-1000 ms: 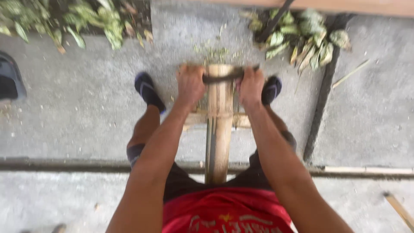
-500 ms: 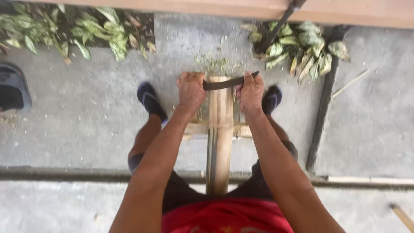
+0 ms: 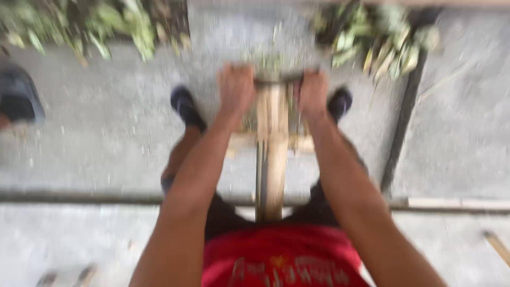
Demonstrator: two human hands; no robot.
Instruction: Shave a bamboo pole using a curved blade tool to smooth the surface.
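While both hands grip its ends, the dark blade (image 3: 279, 79) crosses the bamboo pole (image 3: 271, 154).

Frame is motion-blurred; fine detail cannot be told. Both hands, left hand (image 3: 236, 87) and right hand (image 3: 312, 91), are closed on a dark blade (image 3: 277, 79) lying across the bamboo pole (image 3: 272, 154). Bare concrete floor (image 3: 106, 138) lies at 9 o'clock of the left hand, and more at 3 o'clock of the right. At 12 o'clock, green shavings (image 3: 268, 61). Leaf piles at 10 (image 3: 95, 24) and 1 o'clock (image 3: 380, 37). Shoes (image 3: 185, 106) flank both hands. A wooden crosspiece (image 3: 241, 142) sits at 6 o'clock.
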